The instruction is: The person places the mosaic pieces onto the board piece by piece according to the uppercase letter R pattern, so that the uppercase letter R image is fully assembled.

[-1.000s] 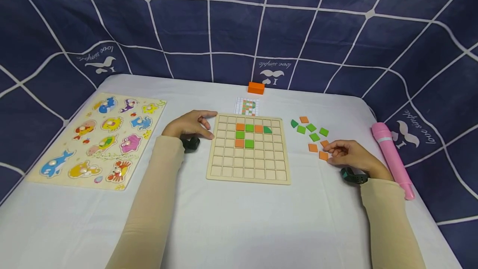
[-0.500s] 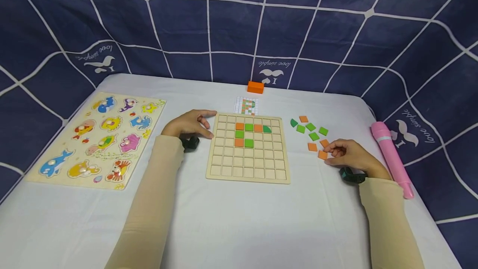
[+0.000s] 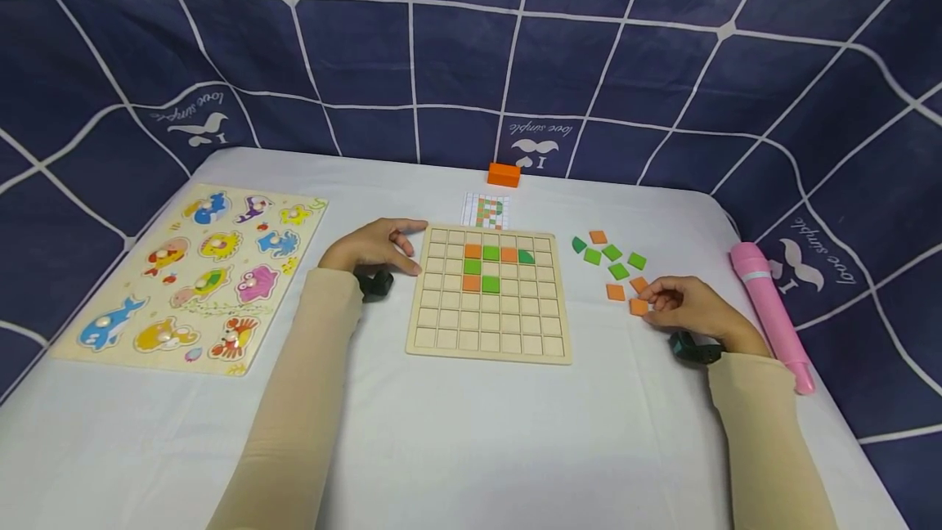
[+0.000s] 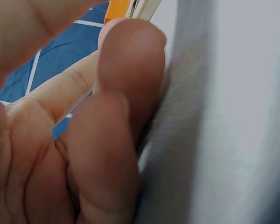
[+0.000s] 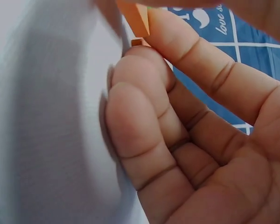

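In the head view, a square wooden grid board (image 3: 489, 342) carries orange and green tiles in its upper middle cells, one of them a green quarter-round. My left hand (image 3: 371, 244) rests at the board's left side, index fingertip by the upper corner and thumb lower along the edge. To the right of the board, my right hand (image 3: 688, 305) pinches an orange square tile (image 3: 639, 307) between thumb and index finger. The right wrist view shows that orange tile (image 5: 135, 18) tilted at the index fingertip, the other fingers curled against the tablecloth.
Several loose tiles, among them a green square tile (image 3: 612, 252), lie right of the board. Behind it are a pattern card (image 3: 487, 211) and an orange block (image 3: 504, 175). A sea-animal peg puzzle (image 3: 199, 268) lies left; a pink stick-shaped object (image 3: 773, 317) lies far right.
The orange tile at my right fingertips has shifted slightly. Both hands otherwise stay in place, and the tiles on the board are the same.
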